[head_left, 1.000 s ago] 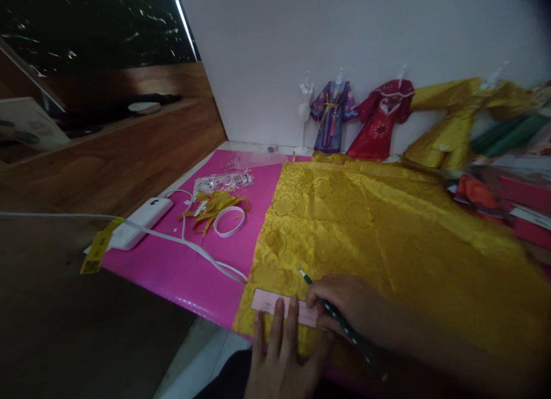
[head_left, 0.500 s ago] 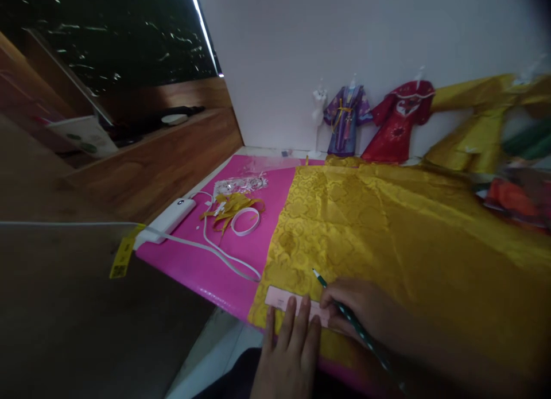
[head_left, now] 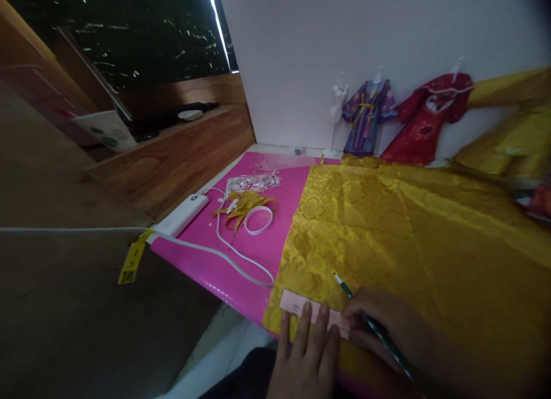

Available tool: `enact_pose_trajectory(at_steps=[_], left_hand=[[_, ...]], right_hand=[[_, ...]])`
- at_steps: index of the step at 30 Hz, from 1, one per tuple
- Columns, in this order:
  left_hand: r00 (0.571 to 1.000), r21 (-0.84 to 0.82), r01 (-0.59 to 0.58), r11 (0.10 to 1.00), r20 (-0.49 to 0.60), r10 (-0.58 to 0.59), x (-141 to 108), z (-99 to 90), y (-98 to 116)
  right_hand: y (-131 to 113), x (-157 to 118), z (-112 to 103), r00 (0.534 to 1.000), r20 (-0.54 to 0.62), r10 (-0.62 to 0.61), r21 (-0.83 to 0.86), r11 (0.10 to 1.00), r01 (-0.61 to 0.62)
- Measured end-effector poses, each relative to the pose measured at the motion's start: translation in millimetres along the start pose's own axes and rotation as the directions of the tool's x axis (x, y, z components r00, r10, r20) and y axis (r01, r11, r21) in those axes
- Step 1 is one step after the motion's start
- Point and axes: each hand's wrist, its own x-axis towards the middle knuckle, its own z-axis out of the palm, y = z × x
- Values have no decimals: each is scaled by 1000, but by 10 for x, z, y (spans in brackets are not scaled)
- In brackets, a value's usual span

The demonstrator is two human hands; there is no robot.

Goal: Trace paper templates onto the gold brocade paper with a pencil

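A large piece of yellow brocade fabric [head_left: 365,227] with a raised pattern is spread over the pink tabletop [head_left: 241,295]. Near its front left corner lies a narrow pale pink strip [head_left: 293,301] that looks like paper or card. Outstretched fingers of my left hand [head_left: 306,347] press flat on this strip. At the strip's right end, my right hand [head_left: 390,324] grips a dark green pencil [head_left: 341,283]. The pencil's pale tip points up and left over the fabric; I cannot tell whether it touches. Part of the strip is hidden under my hands.
A white power strip [head_left: 185,214] with a cable and yellow tag [head_left: 132,260] sits at the table's left edge. Nearby are yellow scraps [head_left: 245,201], a white ring-shaped roll [head_left: 258,220] and a clear packet [head_left: 253,182]. Small garments [head_left: 370,117] on stands line the wall.
The whole view has turned left, so everything appears farther right. My left hand stays flat on the strip, and my right hand keeps hold of the pencil beside it.
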Motion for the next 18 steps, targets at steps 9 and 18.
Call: enact_pose_trajectory(at_steps=[9,18], left_hand=[[998,-15,-41,999,51,42,-132,100,-83],[1000,-133,4,991,-5,-5,-143,182,-97]], right_hand=[[-144,78,-115,998,-55,-14,19,1000,15],[-60,75,-288,965,-175,193,167,972,-165]])
